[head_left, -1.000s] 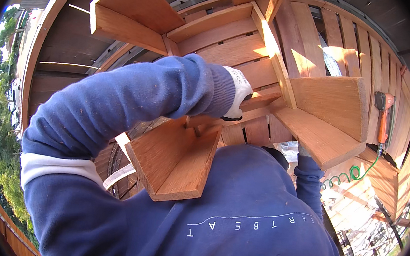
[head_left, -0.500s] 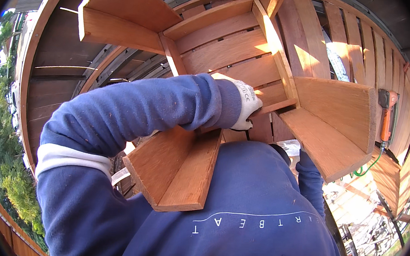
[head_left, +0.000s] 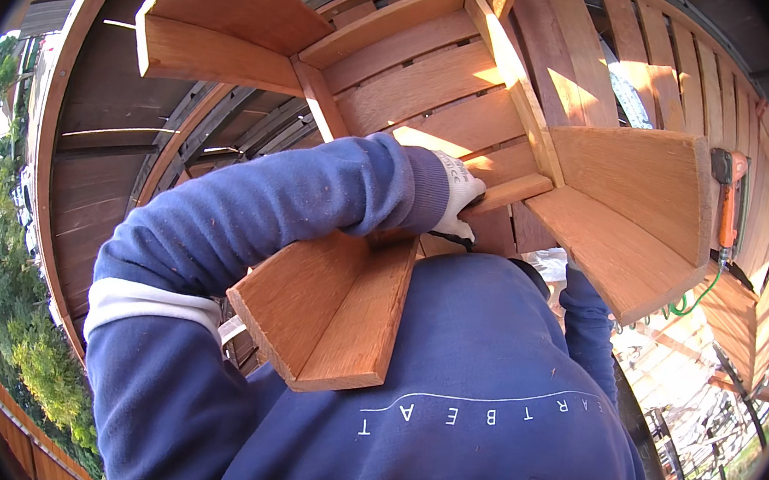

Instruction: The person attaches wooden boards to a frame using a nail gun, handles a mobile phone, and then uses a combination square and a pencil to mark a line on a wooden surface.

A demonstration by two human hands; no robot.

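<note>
An upturned wooden table frame [head_left: 504, 53] fills the upper middle, its slatted inside facing me. Angled legs, each of two boards, stick up from its corners: a far left leg [head_left: 230, 17], a right leg [head_left: 628, 208] and a near left leg [head_left: 331, 318] close against my chest. In a white glove with dark fingertips, my left hand [head_left: 458, 196] grips the near rail [head_left: 514, 193], closed over its edge; some fingers are hidden behind the wrist. Only the blue sleeve [head_left: 586, 338] of my right arm shows, behind the right leg; the right hand is out of sight.
An orange and grey air tool [head_left: 727, 204] with a green hose [head_left: 699, 293] lies at the right on wooden slats [head_left: 695, 94]. Dark roof-like panels [head_left: 105, 158] with a wooden border run along the left. Trees [head_left: 17, 306] stand beyond. Metal railings [head_left: 669, 462] show at lower right.
The near rail and right leg sit slightly higher in the picture, and more of the rail's face shows. My left hand stays on the rail; its elbow has shifted a little right.
</note>
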